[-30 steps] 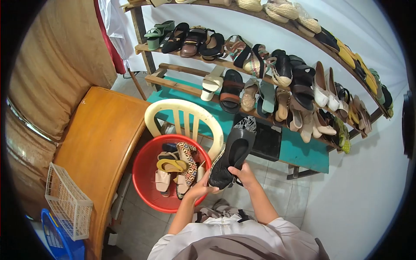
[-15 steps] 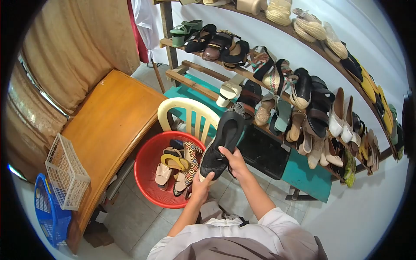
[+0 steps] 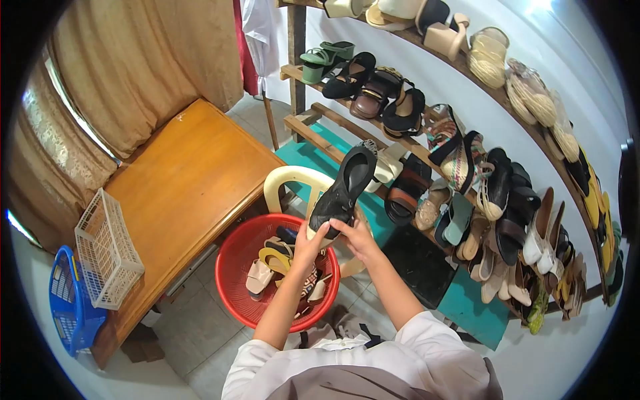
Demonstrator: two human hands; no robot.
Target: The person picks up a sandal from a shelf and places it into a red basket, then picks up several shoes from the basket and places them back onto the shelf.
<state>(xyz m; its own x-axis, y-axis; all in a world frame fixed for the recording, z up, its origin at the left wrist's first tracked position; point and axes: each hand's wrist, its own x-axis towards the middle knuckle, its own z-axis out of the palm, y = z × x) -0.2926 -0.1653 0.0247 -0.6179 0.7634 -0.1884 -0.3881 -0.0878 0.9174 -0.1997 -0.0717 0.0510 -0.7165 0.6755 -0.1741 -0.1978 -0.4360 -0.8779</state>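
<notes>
A black shoe point(image 3: 341, 190) is held up in front of a cream plastic chair point(image 3: 283, 179), its dark sole side tilted toward the upper right. My left hand point(image 3: 312, 241) grips its lower end from the left. On the other side, my right hand point(image 3: 353, 237) holds the same end, thumb against the shoe. Below and left of the hands stands a red basket point(image 3: 233, 293) with several shoes inside, among them a yellow one point(image 3: 275, 259) and a pale pink one point(image 3: 259, 277). My left forearm covers part of the basket.
Wooden racks point(image 3: 320, 138) with many rows of shoes curve along the right. At the left stands an orange-brown wooden table point(image 3: 193, 167) bearing a white crate point(image 3: 110, 250). A blue basket point(image 3: 73, 307) is beside it. A teal bench point(image 3: 477, 317) lies under the racks.
Both hands have drawn together at the shoe's lower end, and the right hand has shifted down along it. The view has shifted, so racks and table appear displaced.
</notes>
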